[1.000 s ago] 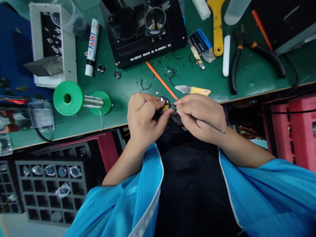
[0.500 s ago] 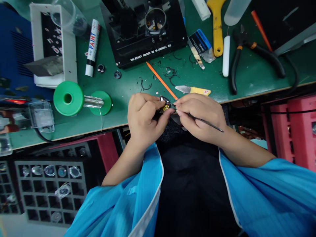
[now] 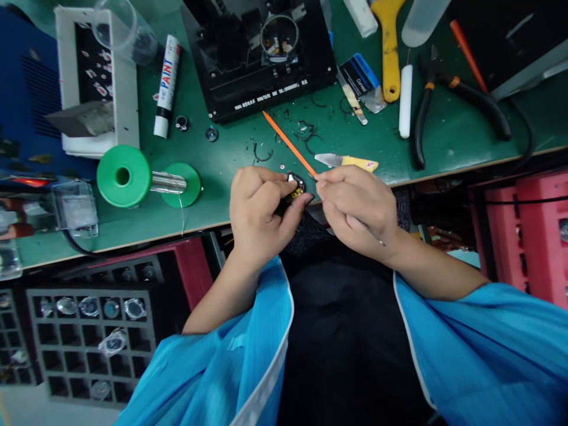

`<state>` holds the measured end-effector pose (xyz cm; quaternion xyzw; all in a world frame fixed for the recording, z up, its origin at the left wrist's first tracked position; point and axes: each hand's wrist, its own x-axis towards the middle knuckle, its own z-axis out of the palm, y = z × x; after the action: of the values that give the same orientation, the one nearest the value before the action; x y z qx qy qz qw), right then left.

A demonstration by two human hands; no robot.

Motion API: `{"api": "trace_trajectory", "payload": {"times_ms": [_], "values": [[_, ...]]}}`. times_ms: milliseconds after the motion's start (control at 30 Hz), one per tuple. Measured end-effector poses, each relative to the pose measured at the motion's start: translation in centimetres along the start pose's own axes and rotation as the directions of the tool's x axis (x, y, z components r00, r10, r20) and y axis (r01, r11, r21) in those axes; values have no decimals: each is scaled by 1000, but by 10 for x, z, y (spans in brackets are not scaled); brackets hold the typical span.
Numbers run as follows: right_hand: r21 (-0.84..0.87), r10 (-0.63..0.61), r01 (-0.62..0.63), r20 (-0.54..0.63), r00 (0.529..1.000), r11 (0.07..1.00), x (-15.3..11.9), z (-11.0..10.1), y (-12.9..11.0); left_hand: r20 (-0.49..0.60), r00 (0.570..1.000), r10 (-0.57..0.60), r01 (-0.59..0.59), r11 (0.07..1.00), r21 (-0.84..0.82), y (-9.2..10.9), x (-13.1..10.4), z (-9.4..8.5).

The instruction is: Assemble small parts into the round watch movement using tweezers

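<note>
My left hand (image 3: 261, 213) is closed around a small round watch case (image 3: 300, 185) at the bench's front edge. Black and yellow inner parts show in it, while the fingers hide its left side. A thin dark metal tool (image 3: 373, 232) sits in the closed fingers of my right hand (image 3: 357, 207), its tail sticking out below the palm. The tool's working tip is mostly hidden at the fingertips, a little right of the watch case and apart from it. An orange stick (image 3: 288, 142) lies on the bench with its lower end by my right fingertips.
Behind the hands lie a yellow-handled blade (image 3: 355, 163) and black scraps (image 3: 306, 130). A black fixture (image 3: 266, 89) stands at the back. Cutting pliers (image 3: 461, 94) lie right; a solder wire spool (image 3: 124, 176) and paint marker (image 3: 167, 89) left. A watch tray (image 3: 95, 349) is below left.
My right hand has drawn back slightly from the watch case, and the tool has tilted with its tail lower and further left. My left hand has stayed in place.
</note>
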<state>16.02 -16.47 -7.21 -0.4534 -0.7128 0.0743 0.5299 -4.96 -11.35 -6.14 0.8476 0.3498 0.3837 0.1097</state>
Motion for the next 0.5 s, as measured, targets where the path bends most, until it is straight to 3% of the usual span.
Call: {"api": "trace_trajectory", "payload": {"times_ms": [500], "values": [[189, 83, -109, 142, 986, 976, 12, -22, 3, -80, 997, 14, -12, 1000, 28, 0, -1, 4]]}}
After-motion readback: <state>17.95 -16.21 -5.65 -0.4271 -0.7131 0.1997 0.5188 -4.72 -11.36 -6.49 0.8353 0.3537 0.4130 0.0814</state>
